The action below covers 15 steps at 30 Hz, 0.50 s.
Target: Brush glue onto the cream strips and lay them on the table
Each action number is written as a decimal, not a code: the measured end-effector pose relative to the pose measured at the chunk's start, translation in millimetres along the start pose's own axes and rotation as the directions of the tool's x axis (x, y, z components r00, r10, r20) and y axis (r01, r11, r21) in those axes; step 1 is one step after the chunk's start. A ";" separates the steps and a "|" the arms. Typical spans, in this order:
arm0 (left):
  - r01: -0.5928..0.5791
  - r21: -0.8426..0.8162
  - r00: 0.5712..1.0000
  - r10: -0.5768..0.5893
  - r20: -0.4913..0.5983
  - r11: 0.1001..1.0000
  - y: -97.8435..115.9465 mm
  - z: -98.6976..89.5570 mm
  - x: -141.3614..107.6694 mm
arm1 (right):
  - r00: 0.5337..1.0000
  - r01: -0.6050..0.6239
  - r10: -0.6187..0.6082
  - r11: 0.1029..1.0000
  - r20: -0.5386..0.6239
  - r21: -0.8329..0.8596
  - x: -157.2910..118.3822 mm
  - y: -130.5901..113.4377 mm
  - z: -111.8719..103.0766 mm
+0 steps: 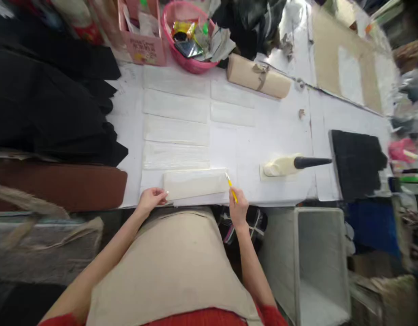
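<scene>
My left hand (153,199) pinches the lower left corner of a cream rectangular strip (195,183) at the table's front edge. In my right hand (239,206) is a small yellow-handled brush (232,189), its pale tip touching the strip's upper right end. Behind that strip, more pale strips (176,131) lie flat in a column, and two shorter ones (232,114) lie to their right. A cream bottle with a long black nozzle (285,166) rests at the right on a pale piece.
Black cut pieces (52,99) and a brown piece (59,186) cover the left side. At the back stand a pink box (146,47), a pink basket (195,67) and a tied beige roll (246,74). A black stack (356,158) lies right; a grey bin (297,271) stands below.
</scene>
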<state>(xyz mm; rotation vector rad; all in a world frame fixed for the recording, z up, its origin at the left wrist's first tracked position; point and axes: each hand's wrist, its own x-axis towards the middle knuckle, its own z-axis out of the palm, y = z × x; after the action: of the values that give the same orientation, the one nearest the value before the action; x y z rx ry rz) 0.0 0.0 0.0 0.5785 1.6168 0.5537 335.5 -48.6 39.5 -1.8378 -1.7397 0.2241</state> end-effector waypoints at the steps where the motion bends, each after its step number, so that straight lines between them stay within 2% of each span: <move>1: -0.007 0.001 1.000 0.007 -0.004 1.000 -1.2 0.9 0.3 | 0.999 0.010 -0.009 1.000 0.044 -0.023 4.5 3.4 -0.8; 4: -0.029 0.002 0.999 0.029 -0.019 1.000 -4.3 3.7 0.3 | 0.991 0.041 -0.030 0.996 0.133 -0.078 11.3 11.7 -4.1; 8: -0.056 0.001 0.998 0.056 -0.042 0.998 -5.5 7.6 -1.8 | 0.985 0.070 -0.049 0.990 0.164 -0.123 -1.8 11.8 -9.9; 11: -0.063 -0.007 0.997 0.063 -0.052 0.998 -4.6 9.2 -3.1 | 0.982 0.065 -0.042 0.990 0.186 -0.122 -17.9 -0.6 -11.7; 15: -0.057 -0.005 0.997 0.057 -0.052 0.998 -3.1 10.4 -3.4 | 0.975 0.031 -0.015 0.997 0.223 -0.067 -32.2 -29.0 -7.8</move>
<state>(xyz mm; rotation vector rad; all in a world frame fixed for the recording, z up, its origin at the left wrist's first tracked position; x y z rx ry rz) 10.5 -4.3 -0.7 0.6113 1.6514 0.6202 310.4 -82.6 52.2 -1.9019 -1.9412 0.3776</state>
